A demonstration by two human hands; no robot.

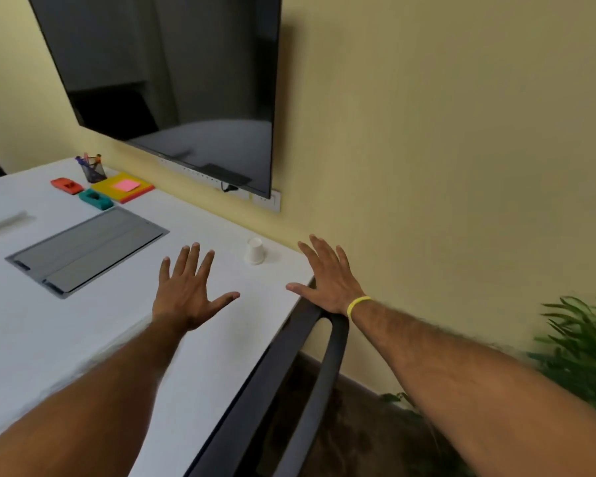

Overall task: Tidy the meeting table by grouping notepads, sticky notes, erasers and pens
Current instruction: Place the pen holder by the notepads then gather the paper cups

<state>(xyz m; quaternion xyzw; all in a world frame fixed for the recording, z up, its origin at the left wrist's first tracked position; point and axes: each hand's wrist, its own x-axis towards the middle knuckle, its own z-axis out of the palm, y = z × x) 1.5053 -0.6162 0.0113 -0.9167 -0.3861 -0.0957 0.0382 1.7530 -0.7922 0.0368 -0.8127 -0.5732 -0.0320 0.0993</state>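
At the far left of the white table (117, 339), by the wall, the stationery sits together. A mesh pen holder (93, 171) holds several pens. A yellow notepad (126, 194) lies on an orange one, with a pink sticky note pad (127, 184) on top. A red eraser (67, 185) and a teal eraser (96, 199) lie beside them. My left hand (190, 290) hovers open over the table's near part, fingers spread, holding nothing. My right hand (327, 280) is open too, over the table's right corner and the chair's top.
A grey flush cable hatch (86, 249) is set into the table. A white paper cup (255, 251) stands upside down near the wall edge. A dark chair back (289, 380) is against the table's right side. A large screen (172, 80) hangs on the wall; a plant (582, 349) stands right.
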